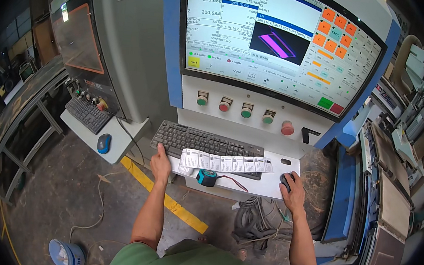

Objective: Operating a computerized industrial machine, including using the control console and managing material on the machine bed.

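Note:
At the left end of a white shelf (276, 181), my left hand (160, 164) is closed round the edge, by the corner of a black keyboard (206, 141); some of its fingers are hidden. My right hand (294, 194) is wrapped over a dark computer mouse (286, 180) at the shelf's right end. A long strip of white printed labels (227, 163) lies across the keyboard's front part. Just in front of the strip sits a teal and black tape measure (206, 178) with a dark red wrist strap (234, 182).
A large lit monitor (281, 37) stands above a row of push buttons (246, 113). To the left, a second machine has its own keyboard (88, 115) and blue mouse (103, 143). Hoses (257, 222) lie under the shelf; a bucket (66, 255) stands lower left.

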A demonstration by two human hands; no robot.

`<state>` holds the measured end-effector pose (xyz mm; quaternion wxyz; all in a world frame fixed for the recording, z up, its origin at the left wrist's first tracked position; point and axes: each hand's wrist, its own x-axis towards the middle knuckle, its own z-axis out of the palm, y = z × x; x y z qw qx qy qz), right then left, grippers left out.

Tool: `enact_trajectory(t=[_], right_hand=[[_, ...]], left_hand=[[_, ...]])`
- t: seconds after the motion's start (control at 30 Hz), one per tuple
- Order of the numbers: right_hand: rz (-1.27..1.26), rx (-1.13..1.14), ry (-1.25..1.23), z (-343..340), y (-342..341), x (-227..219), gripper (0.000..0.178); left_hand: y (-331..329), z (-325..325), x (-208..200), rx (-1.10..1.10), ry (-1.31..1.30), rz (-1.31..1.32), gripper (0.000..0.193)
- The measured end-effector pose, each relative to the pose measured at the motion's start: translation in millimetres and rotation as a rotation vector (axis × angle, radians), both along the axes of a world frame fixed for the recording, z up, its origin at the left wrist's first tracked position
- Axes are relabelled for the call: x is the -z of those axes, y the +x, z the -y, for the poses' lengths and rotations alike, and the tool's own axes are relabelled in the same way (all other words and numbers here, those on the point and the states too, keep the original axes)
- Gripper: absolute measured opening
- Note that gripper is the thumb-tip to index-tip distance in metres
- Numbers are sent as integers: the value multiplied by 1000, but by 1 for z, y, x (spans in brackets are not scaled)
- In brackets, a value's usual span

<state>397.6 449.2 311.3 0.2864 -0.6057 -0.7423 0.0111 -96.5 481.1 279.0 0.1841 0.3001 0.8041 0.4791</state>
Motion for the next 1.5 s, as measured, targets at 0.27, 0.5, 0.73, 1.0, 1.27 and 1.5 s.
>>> enact_trajectory(t=[0.27, 0.5, 0.73, 1.0, 1.27, 1.5], right_hand=[[-8, 7, -10, 0, 1, 3, 46], [-12, 10, -16, -1, 1, 2, 44], [-14, 10, 1, -1, 2, 4, 44], [-26, 20, -49, -1, 0, -5, 52], [-31, 34, -59, -8, -3, -3, 53], [-28, 24, -45, -9, 2, 4, 50]], left_hand=[[-3, -1, 4, 1, -2, 25, 80], [2, 1, 0, 3, 22, -5, 79], [2, 0, -2, 11, 24, -10, 78], [4, 1, 0, -14, 93, -19, 84], [-2, 0, 4, -17, 53, -9, 78], [3, 1, -2, 5, 63, -4, 76]])
